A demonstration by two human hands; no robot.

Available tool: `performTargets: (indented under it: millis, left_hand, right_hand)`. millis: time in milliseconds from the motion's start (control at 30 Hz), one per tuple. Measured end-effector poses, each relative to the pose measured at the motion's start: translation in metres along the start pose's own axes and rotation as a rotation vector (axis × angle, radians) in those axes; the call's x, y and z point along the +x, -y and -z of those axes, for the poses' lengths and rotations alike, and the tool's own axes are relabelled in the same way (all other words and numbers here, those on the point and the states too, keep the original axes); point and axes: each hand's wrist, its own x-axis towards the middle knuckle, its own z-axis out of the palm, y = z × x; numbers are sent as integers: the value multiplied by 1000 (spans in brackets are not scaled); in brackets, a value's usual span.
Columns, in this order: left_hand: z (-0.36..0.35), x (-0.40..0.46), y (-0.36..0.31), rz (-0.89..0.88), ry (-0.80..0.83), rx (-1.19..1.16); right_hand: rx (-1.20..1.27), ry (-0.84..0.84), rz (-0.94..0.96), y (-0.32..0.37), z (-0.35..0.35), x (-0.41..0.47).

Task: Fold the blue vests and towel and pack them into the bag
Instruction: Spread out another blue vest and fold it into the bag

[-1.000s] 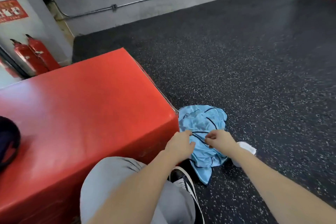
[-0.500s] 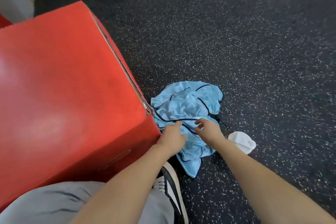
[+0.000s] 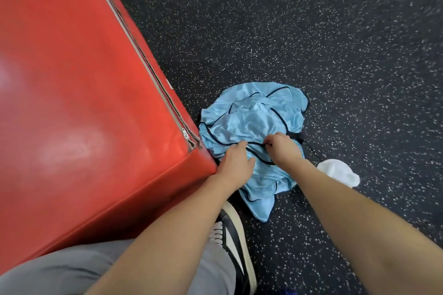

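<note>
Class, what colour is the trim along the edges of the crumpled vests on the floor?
Dark navy or black piping on the light blue vests, clearest in the head view.

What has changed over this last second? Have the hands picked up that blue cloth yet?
Not lifted yet. The camera has tipped down and closer, so the wall and extinguishers left the view. The left hand and right hand stayed on the crumpled blue vests, the right one now pinching the dark trim. The vests, the white towel and the red box stayed put.

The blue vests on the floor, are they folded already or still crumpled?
Crumpled, not folded. The blue vests lie in a wrinkled heap, trim lines twisting, while both hands grip the fabric.
</note>
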Motion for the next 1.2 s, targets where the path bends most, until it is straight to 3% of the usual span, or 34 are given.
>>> performTargets:
  millis: [233,467,967,1200]
  left_hand:
    - [12,-23,-5,-21,-36,-12]
    - [59,-66,-51,-100,-122,21]
    - [261,-199,-192,-401,-506,-131]
    - [342,-260,-210,-515,-742,-169]
  right_hand:
    - [121,-5,60,4,34,-29]
    - [134,-114,241,37,126,-98]
    - [90,-546,578,184,352,-263]
    - [1,-733,719,264,426,-333]
